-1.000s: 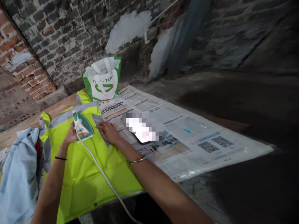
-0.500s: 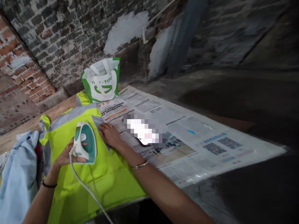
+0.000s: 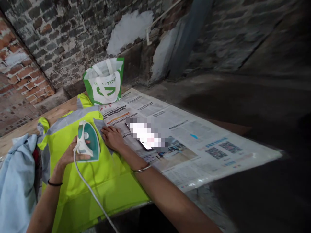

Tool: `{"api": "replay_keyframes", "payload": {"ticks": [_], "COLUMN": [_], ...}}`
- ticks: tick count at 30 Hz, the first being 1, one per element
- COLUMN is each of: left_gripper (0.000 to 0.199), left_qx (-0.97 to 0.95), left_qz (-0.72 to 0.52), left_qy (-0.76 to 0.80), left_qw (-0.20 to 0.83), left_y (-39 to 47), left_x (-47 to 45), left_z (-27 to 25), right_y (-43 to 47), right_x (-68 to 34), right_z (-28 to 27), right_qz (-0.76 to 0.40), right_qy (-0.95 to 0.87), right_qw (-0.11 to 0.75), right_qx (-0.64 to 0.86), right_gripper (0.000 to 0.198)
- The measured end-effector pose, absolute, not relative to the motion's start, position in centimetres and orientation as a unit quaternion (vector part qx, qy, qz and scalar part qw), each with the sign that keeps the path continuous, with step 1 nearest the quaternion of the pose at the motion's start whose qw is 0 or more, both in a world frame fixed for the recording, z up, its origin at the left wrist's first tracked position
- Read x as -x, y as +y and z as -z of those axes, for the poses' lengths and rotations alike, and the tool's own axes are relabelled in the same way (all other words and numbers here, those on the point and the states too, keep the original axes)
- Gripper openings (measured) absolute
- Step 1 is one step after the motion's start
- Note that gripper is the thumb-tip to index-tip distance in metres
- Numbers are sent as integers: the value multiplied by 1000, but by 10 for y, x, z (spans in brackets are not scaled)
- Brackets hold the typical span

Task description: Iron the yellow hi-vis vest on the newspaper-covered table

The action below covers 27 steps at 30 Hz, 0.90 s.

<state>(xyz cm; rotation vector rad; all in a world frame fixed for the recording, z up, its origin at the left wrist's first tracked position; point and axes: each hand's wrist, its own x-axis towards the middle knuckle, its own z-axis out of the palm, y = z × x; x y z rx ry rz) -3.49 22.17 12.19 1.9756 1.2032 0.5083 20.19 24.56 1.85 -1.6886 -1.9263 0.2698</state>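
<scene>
The left hand is closed around the handle of a green and white iron, fingers wrapped through the gap beneath it, over a yellow safety vest. The iron's nose points toward twelve o'clock, above the vest's middle; whether its plate touches the fabric cannot be told. Its white cord trails away toward five o'clock. At three o'clock from the iron, the right hand lies palm down on the vest's grey side strip, fingers extended and loosely together, clasping nothing that shows. Just beyond it, also toward three o'clock, a phone, mostly blurred out, rests on a shiny newspaper sheet beside the vest. A green and white bag stands between twelve and one o'clock from the iron, and a light blue garment lies crumpled at eight o'clock, beside the vest.
</scene>
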Motion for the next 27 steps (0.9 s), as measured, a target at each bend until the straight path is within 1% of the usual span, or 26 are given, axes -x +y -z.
{"api": "replay_keyframes", "payload": {"ticks": [2, 5, 9, 13, 18, 21, 24, 25, 27], "left_gripper": [59, 59, 62, 60, 56, 68, 82, 82, 76], "left_qx": [-787, -816, -803, -779, -744, -718, -701, -699, -702], "left_qz": [-188, -178, -195, -216, -251, -275, -284, -283, -278], "left_qy": [455, 416, 431, 460, 499, 526, 546, 551, 557], "left_qw": [372, 361, 362, 367, 366, 363, 361, 357, 346], "left_y": [187, 142, 115, 139, 214, 254, 266, 263, 244], "left_x": [38, 42, 46, 48, 48, 49, 55, 59, 69], "left_z": [-124, -125, -125, -127, -124, -122, -124, -125, -128], "right_y": [246, 247, 248, 248, 246, 245, 245, 245, 245], "right_x": [-202, -202, -202, -201, -202, -204, -204, -204, -204], "right_z": [-17, -12, -7, -5, -5, -5, -5, -6, -6], "right_qz": [-98, -96, -96, -88, -96, -97, -104, -106, -103], "right_qy": [-717, -721, -721, -718, -720, -719, -715, -714, -714], "right_qw": [286, 292, 297, 308, 298, 296, 292, 290, 291], "right_qx": [629, 621, 619, 619, 620, 621, 627, 628, 628], "right_gripper": [42, 43, 43, 42, 42, 42, 42, 42, 41]}}
